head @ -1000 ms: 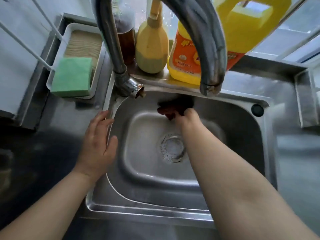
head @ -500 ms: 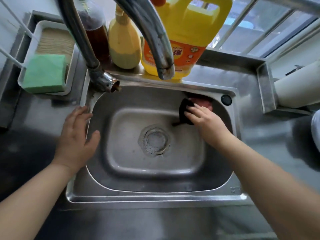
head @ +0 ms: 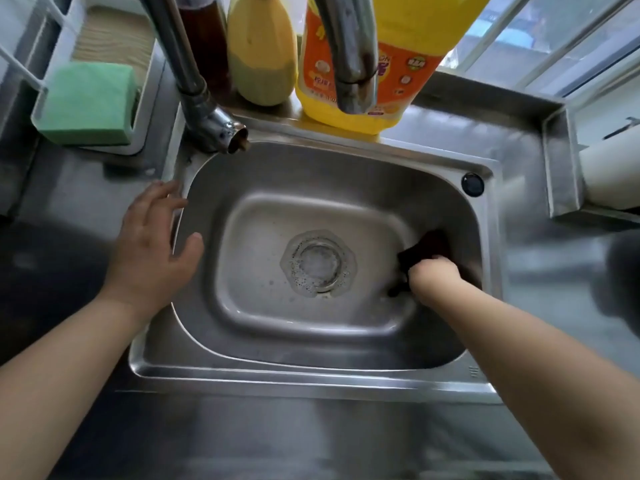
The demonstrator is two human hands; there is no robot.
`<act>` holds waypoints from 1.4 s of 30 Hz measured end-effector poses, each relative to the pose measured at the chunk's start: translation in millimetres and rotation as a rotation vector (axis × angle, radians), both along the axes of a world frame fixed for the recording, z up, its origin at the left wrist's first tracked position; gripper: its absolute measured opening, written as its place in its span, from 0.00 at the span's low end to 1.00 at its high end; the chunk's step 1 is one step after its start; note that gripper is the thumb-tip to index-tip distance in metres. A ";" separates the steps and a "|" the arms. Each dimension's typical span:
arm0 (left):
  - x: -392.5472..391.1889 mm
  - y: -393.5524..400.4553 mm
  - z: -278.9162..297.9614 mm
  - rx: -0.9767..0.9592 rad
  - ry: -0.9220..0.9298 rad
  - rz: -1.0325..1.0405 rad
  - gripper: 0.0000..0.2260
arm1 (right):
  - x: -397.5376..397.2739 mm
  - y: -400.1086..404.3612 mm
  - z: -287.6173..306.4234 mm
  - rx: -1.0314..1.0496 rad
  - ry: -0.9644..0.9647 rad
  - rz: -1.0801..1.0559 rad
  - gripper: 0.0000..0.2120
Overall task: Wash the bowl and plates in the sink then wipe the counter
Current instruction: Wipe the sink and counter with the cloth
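The right hand [head: 434, 273] is closed around a dark cloth [head: 424, 249] and presses it against the right inner wall of the steel sink [head: 311, 372]. The left hand [head: 152, 247] lies flat and open on the sink's left rim, holding nothing. The drain strainer [head: 318, 261] sits in the middle of the basin. The faucet [head: 349, 50] hangs over the far edge, in front of a yellow detergent jug [head: 408, 64]. A green sponge [head: 90, 103] rests in a tray [head: 62, 39] on the surface [head: 86, 188] at far left.
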State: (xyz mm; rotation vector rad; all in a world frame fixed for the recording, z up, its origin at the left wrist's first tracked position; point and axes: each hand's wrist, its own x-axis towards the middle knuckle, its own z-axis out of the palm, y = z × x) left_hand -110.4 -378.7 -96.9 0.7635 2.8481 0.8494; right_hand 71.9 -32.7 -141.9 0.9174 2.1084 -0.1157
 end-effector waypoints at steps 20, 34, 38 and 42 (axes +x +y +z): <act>2.1 4.2 14.9 0.027 -0.112 -0.002 0.27 | -57.4 -206.1 36.4 -1.069 0.177 -0.431 0.12; 6.2 -16.1 48.7 0.236 -0.182 0.039 0.21 | -34.2 -221.2 75.0 -1.106 0.534 -0.556 0.09; 8.1 -41.3 59.8 0.250 -0.185 0.122 0.24 | -53.5 -237.4 84.6 -0.993 0.653 -0.695 0.04; 19.2 -61.5 63.2 0.254 -0.206 0.166 0.21 | -79.6 -277.1 92.3 -0.810 0.546 -0.408 0.08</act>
